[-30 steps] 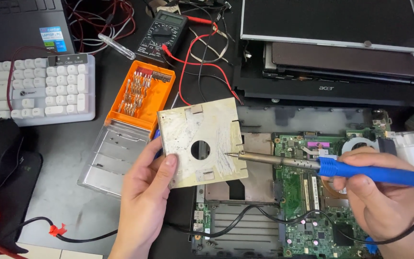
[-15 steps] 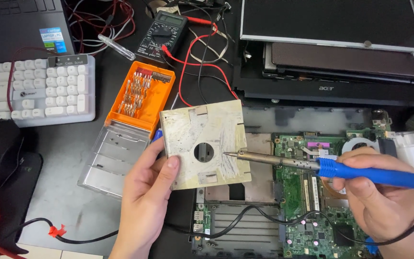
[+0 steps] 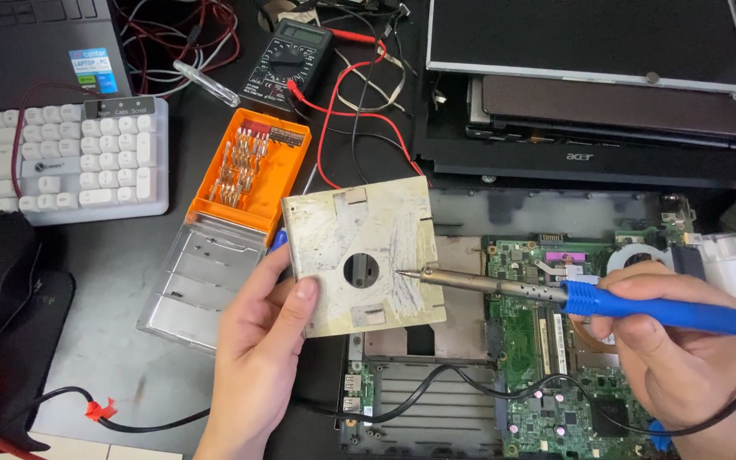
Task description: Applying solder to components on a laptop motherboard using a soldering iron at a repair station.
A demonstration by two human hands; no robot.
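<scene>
Fingers (image 3: pixel 304 294) of left hand (image 3: pixel 257 341) grip metal plate (image 3: pixel 361 255), shifted slightly right; right hand (image 3: pixel 670 353) holds soldering iron (image 3: pixel 555 294), tip on plate

Desk layout, head view.
Keyboard (image 3: pixel 61 158) far left; bit case (image 3: pixel 257 170) right of it; multimeter (image 3: pixel 287 61) behind case; circuit board (image 3: pixel 572 375) right, before laptop (image 3: pixel 589 102).

I note a scuffed, yellowed metal plate (image 3: pixel 364 260), dull; soldering iron (image 3: pixel 589 298) with bare metal shaft, smooth blue plastic grip; glossy orange plastic bit case (image 3: pixel 257 175).
</scene>
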